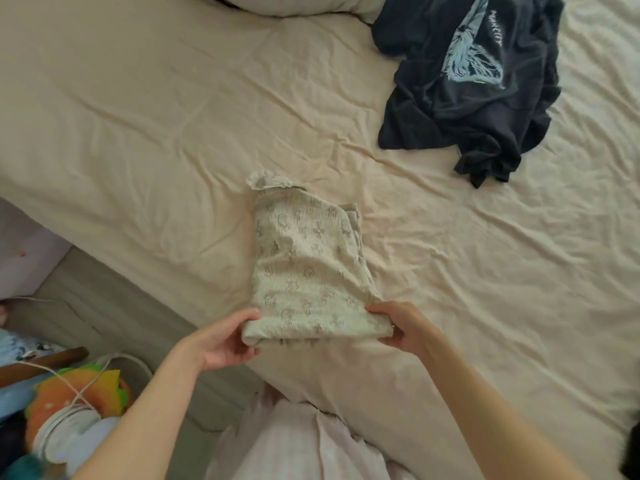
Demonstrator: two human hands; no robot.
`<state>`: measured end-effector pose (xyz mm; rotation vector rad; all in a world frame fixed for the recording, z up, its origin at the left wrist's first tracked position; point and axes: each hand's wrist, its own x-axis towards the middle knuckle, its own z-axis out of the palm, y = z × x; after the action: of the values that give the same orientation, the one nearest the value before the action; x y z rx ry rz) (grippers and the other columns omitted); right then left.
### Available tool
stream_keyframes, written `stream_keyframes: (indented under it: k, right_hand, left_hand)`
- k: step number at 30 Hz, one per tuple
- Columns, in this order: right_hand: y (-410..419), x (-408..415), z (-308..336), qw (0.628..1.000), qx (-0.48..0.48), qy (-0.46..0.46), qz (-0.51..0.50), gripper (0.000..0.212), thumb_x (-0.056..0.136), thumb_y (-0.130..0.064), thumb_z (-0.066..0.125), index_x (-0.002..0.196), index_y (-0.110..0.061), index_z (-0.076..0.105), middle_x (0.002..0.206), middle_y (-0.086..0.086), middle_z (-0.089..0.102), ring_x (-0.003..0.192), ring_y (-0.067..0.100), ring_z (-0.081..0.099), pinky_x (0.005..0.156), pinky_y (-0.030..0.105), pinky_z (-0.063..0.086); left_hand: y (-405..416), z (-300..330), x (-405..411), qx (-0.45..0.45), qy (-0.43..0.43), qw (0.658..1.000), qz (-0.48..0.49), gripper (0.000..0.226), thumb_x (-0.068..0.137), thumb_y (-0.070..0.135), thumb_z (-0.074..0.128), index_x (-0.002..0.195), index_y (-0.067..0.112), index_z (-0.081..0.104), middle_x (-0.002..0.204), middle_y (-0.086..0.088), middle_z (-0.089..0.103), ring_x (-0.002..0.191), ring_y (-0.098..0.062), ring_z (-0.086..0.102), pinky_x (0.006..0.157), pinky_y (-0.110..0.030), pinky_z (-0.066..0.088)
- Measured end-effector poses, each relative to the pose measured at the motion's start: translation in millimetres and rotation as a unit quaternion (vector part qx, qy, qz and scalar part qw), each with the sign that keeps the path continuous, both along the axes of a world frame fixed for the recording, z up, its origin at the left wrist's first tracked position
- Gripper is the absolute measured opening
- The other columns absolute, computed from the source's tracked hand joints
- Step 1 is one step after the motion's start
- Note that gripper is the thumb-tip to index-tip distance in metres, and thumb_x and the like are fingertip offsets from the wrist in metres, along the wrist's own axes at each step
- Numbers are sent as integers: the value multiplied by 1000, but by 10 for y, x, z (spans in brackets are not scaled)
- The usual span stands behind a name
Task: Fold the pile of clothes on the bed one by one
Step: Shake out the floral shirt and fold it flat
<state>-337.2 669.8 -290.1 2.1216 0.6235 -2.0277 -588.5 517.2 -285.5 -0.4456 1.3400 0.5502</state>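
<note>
Printed garment (pixel 304 268): pale crinkled cotton, grey motifs, folded to a tapering strip with a frilled far end, laid on the wrinkled cream bed sheet (pixel 156 133). Its near corners are pinched by the left hand (pixel 221 341) and right hand (pixel 401 327). A crumpled dark T-shirt (pixel 478 88) lies well beyond it, to the right. Open sheet is left all round the garment.

Near garment (pixel 306 271): cream with grey cactus print. Far-right T-shirt (pixel 467 98): dark navy, pale blue graphic. Bed sheet (pixel 156 116): plain beige.
</note>
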Motion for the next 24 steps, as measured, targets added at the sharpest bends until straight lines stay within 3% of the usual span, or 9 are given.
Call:
stream_keyframes:
  k: [3,8,11,13,15,17,18,21,24]
  right_hand:
    - [270,-190,96,999,29,24,-38,13,84,-13,65,92,-6,58,70,6,60,43,12,60,41,20,47]
    - [777,-635,145,991,115,48,-44,33,95,-39,48,94,-8,58,71,8,59,56,17,57,49,22,51]
    - [906,-911,69,977,208,41,0,45,99,-47,37,93,-9,60,75,8,61,62,19,59,59,30,52]
    - [905,-1056,-21,959,269,26,83,44,99,-42,39,107,-4,60,82,7,62,67,18,58,65,33,51]
    - [872,-1146,-149,910,349,-49,216,41,97,-34,43,124,-5,51,104,8,61,89,21,57,80,36,46]
    - [820,-1224,-258,846,433,-111,292,49,97,-27,43,142,-9,34,124,11,52,112,26,49,94,36,39]
    - [793,-1269,-301,819,477,-109,298,52,97,-23,42,145,-10,29,127,12,49,116,27,46,98,36,36]
    - [730,-1361,-415,738,607,-48,292,45,96,-10,43,141,-6,40,129,15,51,118,28,47,102,36,37]
    - [660,-1310,-606,666,651,-39,364,41,95,-8,48,135,-3,49,137,18,49,129,33,45,108,43,35]
  left_hand:
    - [208,119,-216,12,18,1000,-17,37,79,39,62,88,3,60,60,-11,61,44,-16,57,40,-18,49]
    - [726,200,-540,41,41,986,159,50,92,48,45,90,1,61,71,-12,71,53,-23,68,43,-23,54]
    - [1028,131,-487,66,240,957,152,29,95,33,45,96,6,54,82,-13,68,63,-24,67,58,-29,57]
    - [1136,48,-310,110,485,867,15,22,91,20,49,108,6,53,92,-9,61,74,-21,62,73,-35,52]
    - [1206,-57,-158,206,666,685,-212,34,87,13,53,120,7,51,113,-13,54,100,-26,53,88,-39,43]
    - [1327,-216,-89,281,709,530,-371,46,84,11,54,129,10,50,133,-19,46,123,-35,43,99,-49,38]
    - [1419,-293,-91,300,705,494,-411,50,84,13,52,134,14,49,140,-19,42,130,-38,37,104,-53,34]
    - [1691,-510,-159,320,663,481,-477,50,90,34,47,138,23,46,144,-14,41,137,-36,30,108,-52,29]
    - [1750,-736,-382,267,630,535,-494,49,90,46,50,132,22,51,126,-14,50,126,-32,39,99,-44,38]
